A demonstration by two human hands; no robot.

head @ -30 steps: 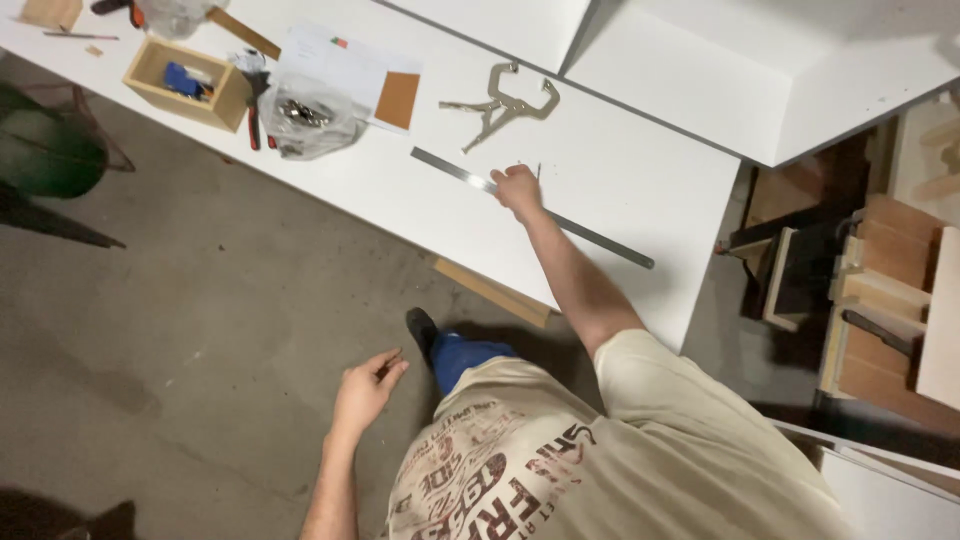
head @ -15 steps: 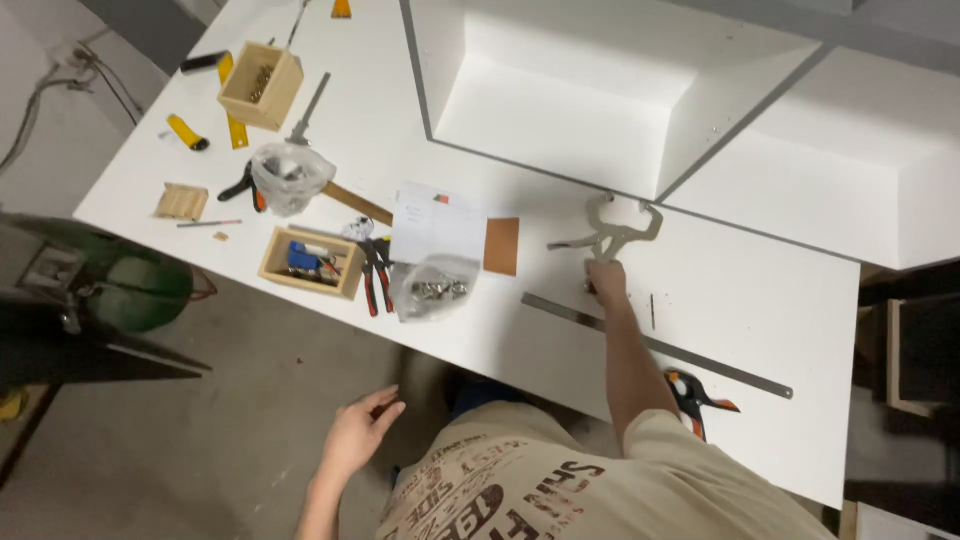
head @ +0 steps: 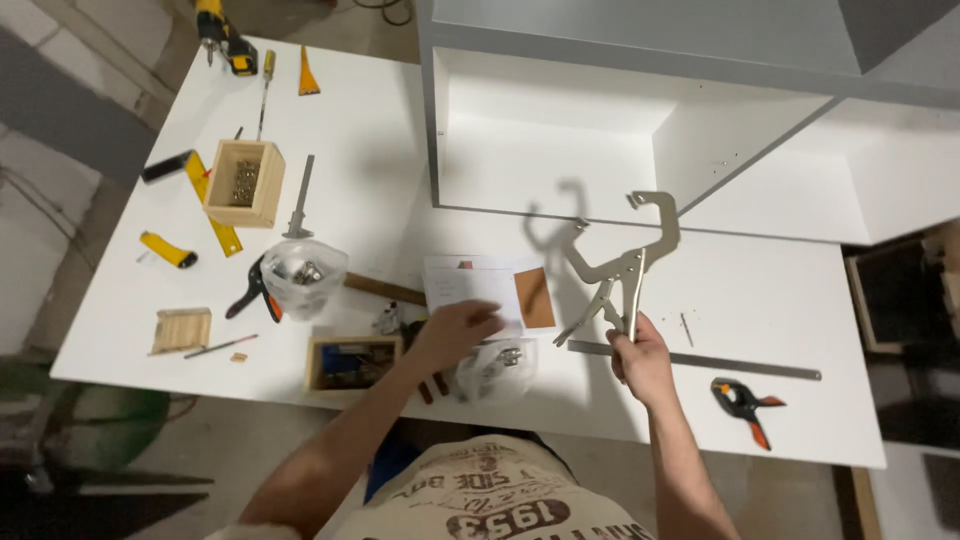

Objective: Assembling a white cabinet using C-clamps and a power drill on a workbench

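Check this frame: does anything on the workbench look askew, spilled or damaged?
Nothing stands out. The right hand holds a metal locking clamp up above the white table; the left hand rests on papers there. The tools lie loosely scattered, but nothing looks spilled or broken.

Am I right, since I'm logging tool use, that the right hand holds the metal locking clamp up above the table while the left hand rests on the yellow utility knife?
Not quite. In the head view the left hand rests on the white paper sheet, far from the yellow utility knife. The right hand does hold the metal locking clamp up above the table.
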